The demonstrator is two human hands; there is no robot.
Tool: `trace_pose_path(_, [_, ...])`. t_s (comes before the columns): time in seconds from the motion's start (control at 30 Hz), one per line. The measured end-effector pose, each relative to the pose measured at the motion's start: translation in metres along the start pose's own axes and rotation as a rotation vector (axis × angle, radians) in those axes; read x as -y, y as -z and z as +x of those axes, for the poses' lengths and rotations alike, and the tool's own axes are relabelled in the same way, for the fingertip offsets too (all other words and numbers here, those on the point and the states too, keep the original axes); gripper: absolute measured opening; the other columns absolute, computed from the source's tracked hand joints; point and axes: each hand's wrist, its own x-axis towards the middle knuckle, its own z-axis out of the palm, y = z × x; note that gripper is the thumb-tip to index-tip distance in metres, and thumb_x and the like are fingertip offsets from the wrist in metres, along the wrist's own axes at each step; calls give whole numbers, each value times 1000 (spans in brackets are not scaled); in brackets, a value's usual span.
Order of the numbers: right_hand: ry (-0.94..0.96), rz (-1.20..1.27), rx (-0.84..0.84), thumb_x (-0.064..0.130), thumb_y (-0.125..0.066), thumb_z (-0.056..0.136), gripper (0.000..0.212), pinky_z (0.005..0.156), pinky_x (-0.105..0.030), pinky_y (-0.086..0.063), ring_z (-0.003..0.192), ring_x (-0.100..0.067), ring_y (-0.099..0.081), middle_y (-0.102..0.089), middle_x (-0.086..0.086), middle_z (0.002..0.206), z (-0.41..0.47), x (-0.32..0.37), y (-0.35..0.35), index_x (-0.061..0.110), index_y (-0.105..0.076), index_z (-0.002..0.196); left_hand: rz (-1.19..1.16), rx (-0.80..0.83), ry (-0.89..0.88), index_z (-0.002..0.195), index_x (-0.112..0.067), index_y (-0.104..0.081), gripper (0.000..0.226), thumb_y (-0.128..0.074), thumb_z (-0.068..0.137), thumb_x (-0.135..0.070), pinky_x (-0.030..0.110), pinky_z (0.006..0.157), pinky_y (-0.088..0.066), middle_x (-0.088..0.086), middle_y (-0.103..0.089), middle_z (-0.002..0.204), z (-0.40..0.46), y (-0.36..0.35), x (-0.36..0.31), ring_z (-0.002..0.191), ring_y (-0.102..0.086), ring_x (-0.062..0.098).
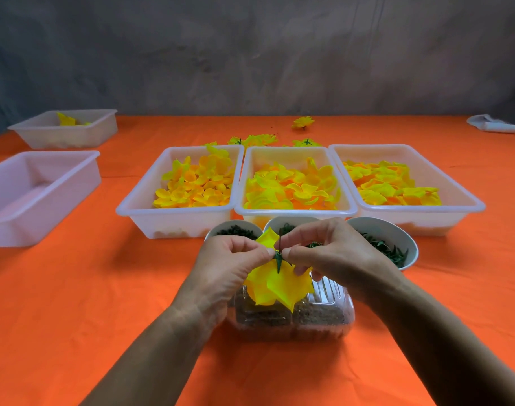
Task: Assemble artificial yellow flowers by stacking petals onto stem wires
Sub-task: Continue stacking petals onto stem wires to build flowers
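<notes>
A half-built yellow flower (279,284) hangs upside down between my hands, its stacked petals below a green star-shaped calyx (278,257) on a thin dark stem wire (279,237). My left hand (229,265) pinches the flower at the calyx from the left. My right hand (329,250) pinches the stem and calyx from the right. Three white tubs hold loose yellow petals: left tub (174,213), middle tub (294,211), right tub (455,202).
Three white bowls of green parts (397,230) stand in front of the tubs. A clear plastic box (332,315) with brown pieces lies under my hands. Finished flowers (303,122) lie behind the tubs. Two more white tubs (39,183) stand at the left on the orange tablecloth (103,288).
</notes>
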Motion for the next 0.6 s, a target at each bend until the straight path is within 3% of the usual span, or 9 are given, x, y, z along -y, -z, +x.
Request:
trace_pose_path(0.2, [32,22,17,6,-74,76,10,43,-18,-36,49,-8,-52,-54,6,54,0,-3,1,14,-74,82,8,1,-23,61,-13,-67,17,-75,75,-6,9,48,-41,-3,-62,59,0,1,2,52,-54,0])
trace_pose_path(0.33, [57,13,2,6,-76,74,10,43,-13,-37,47,-4,-51,-59,3,55,1,-4,2,14,-75,79,17,-15,-38,56,-16,-67,21,-76,73,-6,7,49,-40,-10,-62,55,1,0,2,53,-55,-3])
trace_pose_path(0.6, [150,-55,-47,13,-77,76,5,43,-6,-30,41,4,-46,-55,18,43,0,-10,1,16,-77,78,-18,-2,-39,53,-13,-66,25,-74,73,-1,6,51,-41,-15,-62,51,2,-1,3,54,-56,-7])
